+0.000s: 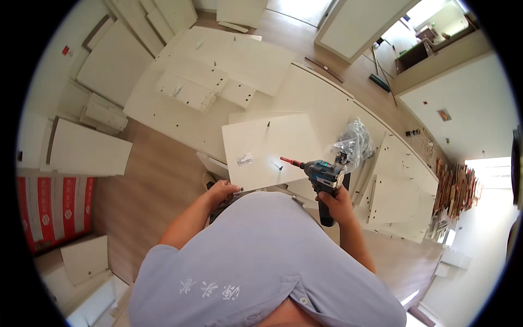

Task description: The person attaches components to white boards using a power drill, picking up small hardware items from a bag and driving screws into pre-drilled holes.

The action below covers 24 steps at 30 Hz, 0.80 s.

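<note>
Drill (321, 174) bit leftward toward screw (279, 167)

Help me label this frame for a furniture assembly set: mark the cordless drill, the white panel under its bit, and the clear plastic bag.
cordless drill (322, 173), head view, on its teal body.
white panel (261, 143), head view, on its bare top face.
clear plastic bag (355, 140), head view, on its crumpled middle.

The near edge of the white panel (269, 147) is hidden behind the person's grey shirt (256, 256), and the left hand (222, 192) there shows only its knuckles. Right of the panel, the contents of the clear plastic bag (353, 143) are too small to tell. The small sticker (244, 159) on the panel is blurred.
</note>
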{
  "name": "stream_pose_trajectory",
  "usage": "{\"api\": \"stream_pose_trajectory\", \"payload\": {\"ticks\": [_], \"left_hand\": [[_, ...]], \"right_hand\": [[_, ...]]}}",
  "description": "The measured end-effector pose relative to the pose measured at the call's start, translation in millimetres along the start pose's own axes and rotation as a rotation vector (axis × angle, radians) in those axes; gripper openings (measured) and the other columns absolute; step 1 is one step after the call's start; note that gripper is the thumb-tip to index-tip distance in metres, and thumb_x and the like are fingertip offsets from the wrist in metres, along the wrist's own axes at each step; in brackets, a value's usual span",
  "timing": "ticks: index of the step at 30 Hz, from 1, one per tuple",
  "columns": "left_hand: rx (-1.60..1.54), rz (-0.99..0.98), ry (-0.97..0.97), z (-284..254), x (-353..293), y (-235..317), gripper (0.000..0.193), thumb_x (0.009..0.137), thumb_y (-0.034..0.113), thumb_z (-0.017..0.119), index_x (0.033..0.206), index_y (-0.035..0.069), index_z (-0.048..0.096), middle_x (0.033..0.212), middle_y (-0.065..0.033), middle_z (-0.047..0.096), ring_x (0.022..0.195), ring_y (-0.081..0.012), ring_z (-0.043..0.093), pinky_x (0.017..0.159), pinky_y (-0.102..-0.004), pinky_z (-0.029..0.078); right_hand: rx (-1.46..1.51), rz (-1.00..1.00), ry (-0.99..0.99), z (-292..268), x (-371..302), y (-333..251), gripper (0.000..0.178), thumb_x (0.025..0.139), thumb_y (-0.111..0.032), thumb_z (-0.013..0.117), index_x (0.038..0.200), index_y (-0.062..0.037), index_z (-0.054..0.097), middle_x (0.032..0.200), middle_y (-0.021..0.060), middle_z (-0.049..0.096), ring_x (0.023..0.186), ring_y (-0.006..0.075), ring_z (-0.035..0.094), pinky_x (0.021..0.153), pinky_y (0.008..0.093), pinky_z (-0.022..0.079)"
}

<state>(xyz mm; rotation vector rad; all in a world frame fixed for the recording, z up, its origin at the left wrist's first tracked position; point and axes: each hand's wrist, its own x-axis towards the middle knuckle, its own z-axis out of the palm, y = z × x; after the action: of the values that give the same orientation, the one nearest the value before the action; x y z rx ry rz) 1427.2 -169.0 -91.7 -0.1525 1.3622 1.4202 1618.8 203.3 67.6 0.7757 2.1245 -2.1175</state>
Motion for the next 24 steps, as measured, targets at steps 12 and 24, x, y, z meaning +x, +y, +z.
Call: {"api": "stream_pose_trajectory", "payload": {"ticks": [12, 24], "left_hand": [[-0.205, 0.130, 0.080, 50, -25, 67, 0.038, 0.096, 0.033, 0.070, 0.117, 0.002, 0.068, 0.087, -0.0033, 0.069, 0.062, -0.0120, 0.060, 0.051, -0.0278, 0.045], [0.262, 0.353, -0.058, 40, 110, 248, 0.030, 0.098, 0.035, 0.074, 0.086, 0.008, 0.069, 0.067, 0.0004, 0.062, 0.048, -0.0077, 0.050, 0.042, -0.0249, 0.035]], "right_hand": [[0.287, -0.138, 0.202, -25, -18, -3, 0.038, 0.097, -0.001, 0.067, 0.134, 0.0018, 0.062, 0.120, 0.0120, 0.073, 0.092, 0.0184, 0.070, 0.084, 0.0351, 0.058], [0.430, -0.253, 0.392, -29, -45, 4, 0.046, 0.095, -0.011, 0.070, 0.137, 0.0032, 0.060, 0.123, 0.0174, 0.073, 0.091, 0.0209, 0.071, 0.081, 0.0356, 0.059]]}}
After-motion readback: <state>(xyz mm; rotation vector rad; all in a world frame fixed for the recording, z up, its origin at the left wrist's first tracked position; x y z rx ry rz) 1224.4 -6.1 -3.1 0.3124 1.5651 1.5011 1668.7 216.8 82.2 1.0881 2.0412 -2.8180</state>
